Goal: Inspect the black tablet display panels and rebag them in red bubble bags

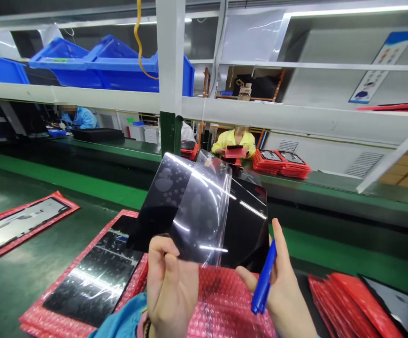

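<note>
A glossy black screen panel (248, 220) is held up tilted in front of me. Clear protective film (204, 206) curves away from its face, with bubble-like marks at the left. My left hand (173, 286) is closed, thumb and forefinger pinched at the film's lower left edge. At the right, my right hand (284, 281) grips the panel's lower right edge, its fingers partly hidden behind. A blue pen (265, 279) is tucked in that same hand. Below both hands lies a pink bubble-wrap sheet (228, 295).
Another black panel (98, 267) rests on pink bubble wrap at left, near a wrapped light-coloured panel (20, 220). Red bubble sleeves (348, 305) are stacked at right. Blue bins (119, 70) sit on the shelf above. Co-workers, one in yellow (225, 139), sit across the bench.
</note>
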`<state>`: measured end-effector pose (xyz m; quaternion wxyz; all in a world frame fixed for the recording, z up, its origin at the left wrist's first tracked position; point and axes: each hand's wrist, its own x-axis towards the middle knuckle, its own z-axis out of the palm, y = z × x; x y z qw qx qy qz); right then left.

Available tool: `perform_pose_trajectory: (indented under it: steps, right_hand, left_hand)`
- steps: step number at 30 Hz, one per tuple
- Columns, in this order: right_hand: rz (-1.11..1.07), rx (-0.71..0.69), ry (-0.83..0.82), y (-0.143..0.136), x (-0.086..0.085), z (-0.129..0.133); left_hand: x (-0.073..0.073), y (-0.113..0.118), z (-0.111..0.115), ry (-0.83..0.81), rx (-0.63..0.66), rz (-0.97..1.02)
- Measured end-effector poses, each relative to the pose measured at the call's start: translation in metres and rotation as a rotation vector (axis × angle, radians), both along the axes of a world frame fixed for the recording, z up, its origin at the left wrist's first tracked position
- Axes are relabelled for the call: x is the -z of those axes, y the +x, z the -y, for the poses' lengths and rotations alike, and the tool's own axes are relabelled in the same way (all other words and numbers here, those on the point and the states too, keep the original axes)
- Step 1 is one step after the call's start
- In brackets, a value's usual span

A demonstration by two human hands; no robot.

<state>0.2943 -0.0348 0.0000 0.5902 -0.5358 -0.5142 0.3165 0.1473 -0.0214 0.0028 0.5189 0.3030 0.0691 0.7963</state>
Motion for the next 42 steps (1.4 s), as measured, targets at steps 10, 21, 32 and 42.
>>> perform_pose_trajectory:
  steps: [10,21,32,42]
  right_hand:
    - [-0.241,-0.325,0.035,0.008,-0.007,0.018]
    - [-0.408,-0.475,-0.031,0.001,-0.011,0.025]
    - [-0.511,-0.522,0.047,0.0,-0.006,0.022]
    - [-0.283,-0.341,0.017,0.002,-0.021,0.021]
  left_hand:
    - [-0.021,-0.033,-0.029,-0.188,-0.108,0.025]
    - [-0.03,-0.036,-0.034,-0.205,-0.113,0.007]
    - [-0.026,-0.042,-0.038,-0.192,-0.12,-0.039]
    - [-0.025,-0.055,-0.061,-0.252,-0.242,-0.106]
